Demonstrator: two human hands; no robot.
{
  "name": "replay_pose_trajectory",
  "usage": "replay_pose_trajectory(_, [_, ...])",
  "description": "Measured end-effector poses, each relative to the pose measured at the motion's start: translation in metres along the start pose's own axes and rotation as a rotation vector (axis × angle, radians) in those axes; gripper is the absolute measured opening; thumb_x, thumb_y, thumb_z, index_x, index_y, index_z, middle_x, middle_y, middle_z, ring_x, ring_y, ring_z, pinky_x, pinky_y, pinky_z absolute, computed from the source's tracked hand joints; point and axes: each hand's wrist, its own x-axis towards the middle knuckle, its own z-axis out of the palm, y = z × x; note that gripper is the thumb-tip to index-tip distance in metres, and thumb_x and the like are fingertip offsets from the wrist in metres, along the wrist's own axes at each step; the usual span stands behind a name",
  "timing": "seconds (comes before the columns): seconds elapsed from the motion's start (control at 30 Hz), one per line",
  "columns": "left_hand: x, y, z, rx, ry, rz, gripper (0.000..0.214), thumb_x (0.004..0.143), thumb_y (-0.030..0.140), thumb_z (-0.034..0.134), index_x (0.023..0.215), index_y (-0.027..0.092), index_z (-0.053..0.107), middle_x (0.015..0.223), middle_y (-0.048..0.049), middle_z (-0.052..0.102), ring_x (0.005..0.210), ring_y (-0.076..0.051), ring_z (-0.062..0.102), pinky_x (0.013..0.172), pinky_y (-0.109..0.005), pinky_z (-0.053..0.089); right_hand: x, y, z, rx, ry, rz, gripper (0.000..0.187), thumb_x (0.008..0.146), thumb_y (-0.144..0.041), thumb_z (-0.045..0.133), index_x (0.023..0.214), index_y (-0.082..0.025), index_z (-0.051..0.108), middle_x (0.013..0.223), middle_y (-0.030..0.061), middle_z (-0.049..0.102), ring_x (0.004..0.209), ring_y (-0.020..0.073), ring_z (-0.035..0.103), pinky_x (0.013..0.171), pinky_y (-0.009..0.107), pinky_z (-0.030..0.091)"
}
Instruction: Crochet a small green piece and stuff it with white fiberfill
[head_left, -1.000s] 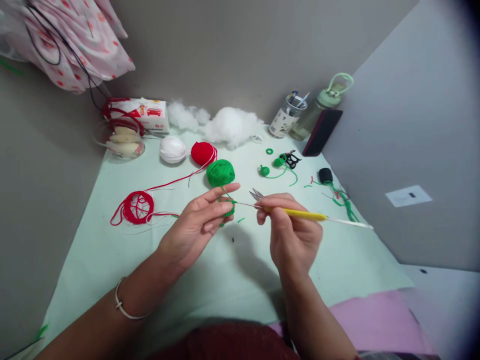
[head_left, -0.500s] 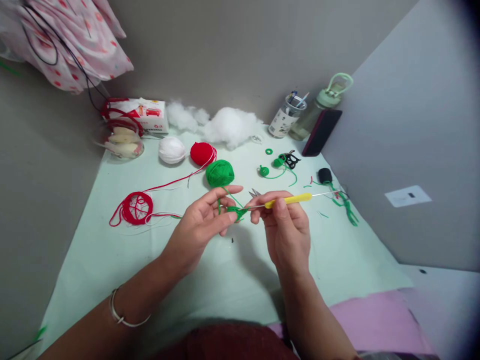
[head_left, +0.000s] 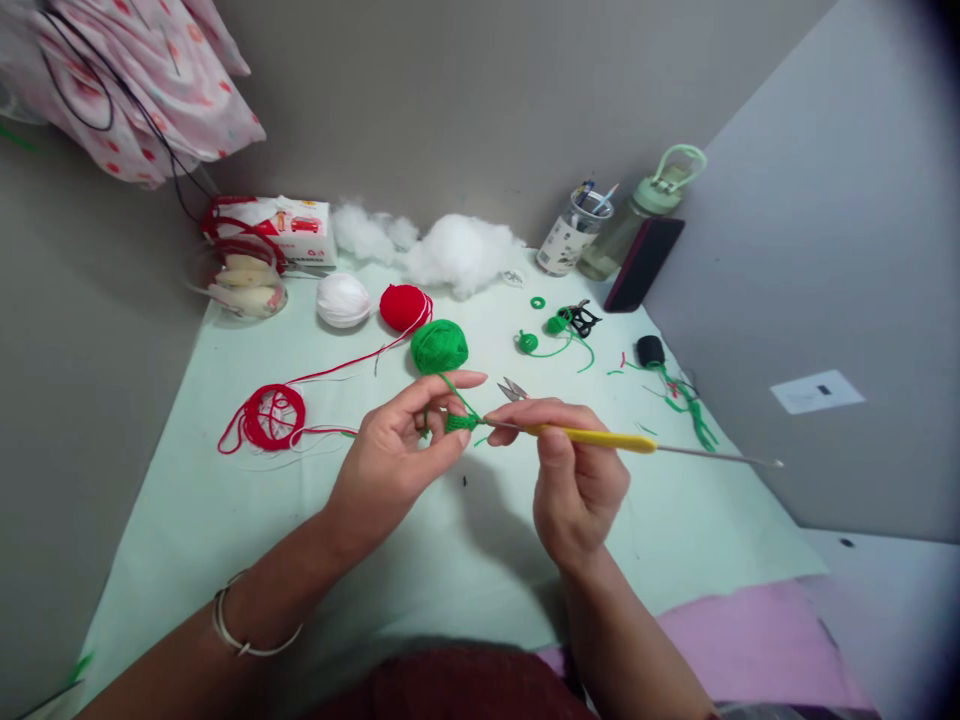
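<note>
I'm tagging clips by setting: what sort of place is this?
Probably a small craft workspace, perhaps a cubicle: grey walls enclose the table, which bears a green yarn ball and white stuffing, and the right hand holds a yellow-handled hook.

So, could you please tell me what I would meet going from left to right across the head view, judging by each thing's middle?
Red yarn coil → white yarn ball → red yarn ball → green yarn ball → green crochet piece → right hand → white card on the wall.
</note>
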Motion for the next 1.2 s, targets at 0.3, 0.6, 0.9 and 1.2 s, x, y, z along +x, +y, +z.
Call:
replay_pose_trajectory(0.3, [0.001, 0.003, 0.004, -0.464, -0.102, -0.302, 0.054, 0.083, 0.031, 0.089, 0.134, 0.021, 0.075, 0.075, 0.0057, 0.057, 0.06, -0.007, 0.042, 0.078, -0.026, 0.047, -0.008, 0.007, -0.001, -0.398, -0.055, -0.339, 0.039, 0.098, -0.01, 0.069, 0.128, -0.033, 0.078, 0.116, 0.0067, 0.079, 0.102, 0.0239, 0.076, 0.084, 0.038, 0.064])
replay_pose_trajectory(0.6, [0.002, 0.005, 0.003, -0.449, -0.101, -0.22, 0.042, 0.082, 0.022, 0.089, 0.123, 0.028, 0.082, 0.084, 0.0039, 0.061, 0.063, -0.007, 0.039, 0.078, -0.024, 0.045, 0.007, 0.007, 0.004, 0.165, -0.002, 0.174, 0.018, 0.104, -0.034, 0.065, 0.102, -0.027, 0.082, 0.096, 0.0054, 0.081, 0.081, 0.0197, 0.072, 0.07, 0.036, 0.061])
replay_pose_trajectory(0.9, [0.006, 0.006, -0.001, -0.358, -0.013, -0.185, 0.042, 0.081, 0.023, 0.087, 0.123, 0.025, 0.082, 0.087, 0.0, 0.062, 0.084, -0.015, 0.053, 0.08, -0.028, 0.043, 0.007, 0.003, -0.001, 0.17, 0.121, 0.192, 0.017, 0.103, -0.031, 0.067, 0.098, -0.025, 0.082, 0.087, 0.0036, 0.077, 0.07, 0.0162, 0.068, 0.063, 0.033, 0.057])
replay_pose_trajectory(1.2, [0.002, 0.002, 0.002, -0.34, -0.121, -0.171, 0.037, 0.085, 0.028, 0.086, 0.123, 0.027, 0.083, 0.098, -0.0023, 0.071, 0.095, -0.018, 0.061, 0.091, -0.03, 0.048, 0.008, 0.007, 0.002, 0.18, -0.013, 0.216, 0.018, 0.105, -0.032, 0.064, 0.105, -0.029, 0.082, 0.1, 0.004, 0.082, 0.079, 0.017, 0.072, 0.065, 0.032, 0.057])
